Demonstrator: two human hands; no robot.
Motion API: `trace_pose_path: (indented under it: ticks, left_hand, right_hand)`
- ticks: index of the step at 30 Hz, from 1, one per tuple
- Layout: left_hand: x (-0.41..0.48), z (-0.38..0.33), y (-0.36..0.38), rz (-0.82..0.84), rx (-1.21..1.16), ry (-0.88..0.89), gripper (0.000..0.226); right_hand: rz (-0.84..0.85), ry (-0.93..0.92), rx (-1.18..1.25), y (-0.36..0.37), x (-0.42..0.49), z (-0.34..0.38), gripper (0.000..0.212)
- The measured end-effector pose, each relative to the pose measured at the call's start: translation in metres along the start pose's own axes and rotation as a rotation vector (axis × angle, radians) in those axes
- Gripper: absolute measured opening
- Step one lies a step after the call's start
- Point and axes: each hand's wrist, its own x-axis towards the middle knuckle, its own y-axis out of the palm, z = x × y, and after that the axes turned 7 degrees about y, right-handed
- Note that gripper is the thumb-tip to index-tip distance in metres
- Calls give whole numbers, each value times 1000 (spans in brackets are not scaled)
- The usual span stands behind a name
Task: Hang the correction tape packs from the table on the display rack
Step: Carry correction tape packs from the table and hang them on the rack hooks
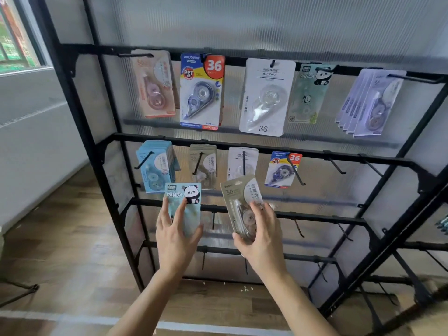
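The left hand [174, 229] held a pale-blue panda-print card pack [188, 197] by its lower half. The right hand [261, 231] was clamped round a khaki carded correction tape pack [238, 197], both long axes upright near the black metal display rack [344, 156]. The hanging khaki packs [203, 166] lay just up-left of the right hand, and the hanging panda packs [309, 93] far up-right.

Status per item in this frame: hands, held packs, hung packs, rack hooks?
left hand: grips blue panda pack
blue panda pack: held upright, not hung
right hand: grips khaki pack
khaki pack: held tilted, not hung
top-row packs: hung on hooks
second-row packs: hung on the four left hooks
second-row right hooks: bare
lower hooks: bare
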Motion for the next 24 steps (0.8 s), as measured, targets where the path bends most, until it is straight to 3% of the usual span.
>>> trace_pose_path:
  ticks: [10,14,24]
  left_hand:
    - [35,77,-41,47,38,-4,76]
    - [40,93,-41,76,23,16,76]
    - [48,122,-34,108,-26,42,78]
  right_hand:
    - [32,-10,-76,80,17,70,76]
    - [22,23,-112,102,16,69,85]
    - [19,159,-170,138,46,67,83]
